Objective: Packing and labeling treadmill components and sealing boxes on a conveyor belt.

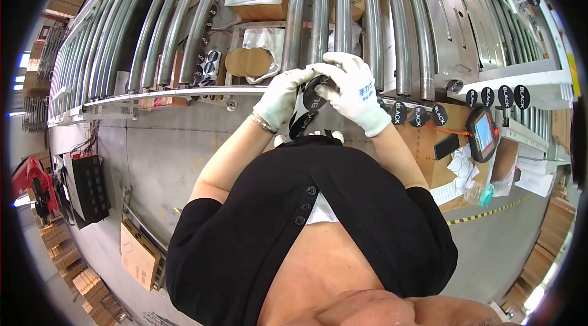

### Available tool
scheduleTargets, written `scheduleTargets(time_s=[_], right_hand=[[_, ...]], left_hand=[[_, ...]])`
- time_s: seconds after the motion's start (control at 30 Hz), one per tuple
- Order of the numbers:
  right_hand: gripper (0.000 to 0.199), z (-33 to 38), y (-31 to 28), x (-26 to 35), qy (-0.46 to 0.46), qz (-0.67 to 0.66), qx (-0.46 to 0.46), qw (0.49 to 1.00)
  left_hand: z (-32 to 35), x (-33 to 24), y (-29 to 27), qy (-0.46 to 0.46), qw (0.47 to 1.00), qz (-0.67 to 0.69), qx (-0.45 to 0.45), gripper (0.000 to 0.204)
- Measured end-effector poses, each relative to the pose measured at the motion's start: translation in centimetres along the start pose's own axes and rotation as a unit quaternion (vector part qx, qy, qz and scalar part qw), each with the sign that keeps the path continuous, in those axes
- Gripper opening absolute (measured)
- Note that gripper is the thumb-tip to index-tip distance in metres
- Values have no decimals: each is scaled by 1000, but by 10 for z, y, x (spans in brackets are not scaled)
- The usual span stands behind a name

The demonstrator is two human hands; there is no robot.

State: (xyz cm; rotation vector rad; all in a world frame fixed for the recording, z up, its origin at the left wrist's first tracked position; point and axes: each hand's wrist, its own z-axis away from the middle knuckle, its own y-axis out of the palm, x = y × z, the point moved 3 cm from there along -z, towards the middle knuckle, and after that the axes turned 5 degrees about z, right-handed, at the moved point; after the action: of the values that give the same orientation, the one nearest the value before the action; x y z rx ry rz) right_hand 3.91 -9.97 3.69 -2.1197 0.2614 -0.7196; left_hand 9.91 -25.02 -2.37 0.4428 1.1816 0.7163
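Observation:
Both of my hands wear white gloves and meet in front of my chest, close to the near rail of the roller conveyor. A strip of black oval stickers (301, 123) on pale backing hangs down between them. My left hand (275, 101) is closed on the strip's left side, its fingertips at the upper end. My right hand (355, 94) pinches at the top of the strip, thumb and forefinger on a black oval sticker (315, 98). Whether that sticker is peeled from the backing I cannot tell.
Steel rollers (318, 14) stretch ahead. Brown round discs (250, 62) lie beyond the rail, near a white-topped box (260, 1). More black stickers (418, 116) hang at right, above a phone (446, 146), a handheld scanner (482, 134) and a bottle (479, 194).

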Motion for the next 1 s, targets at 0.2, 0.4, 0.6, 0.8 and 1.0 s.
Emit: scheduleTargets(time_s=[0.2, 0.4, 0.6, 0.8, 1.0], right_hand=[[37, 2, 5, -7, -63, 29, -32, 997], [28, 6, 0, -6, -100, 30, -60, 993], [27, 14, 3, -10, -109, 15, -57, 992], [35, 17, 11, -14, -51, 5, -12, 999], [49, 13, 8, -42, 256, -430, 134, 855]], left_hand=[[-2, 6, 5, -42, 999, 13, 2, 20], [2, 5, 11, 40, 985, -169, 23, 19], [2, 16, 10, -58, 995, 35, -77, 19], [9, 16, 17, -48, 997, 32, -56, 18], [26, -3, 28, 68, 942, -325, -40, 16]])
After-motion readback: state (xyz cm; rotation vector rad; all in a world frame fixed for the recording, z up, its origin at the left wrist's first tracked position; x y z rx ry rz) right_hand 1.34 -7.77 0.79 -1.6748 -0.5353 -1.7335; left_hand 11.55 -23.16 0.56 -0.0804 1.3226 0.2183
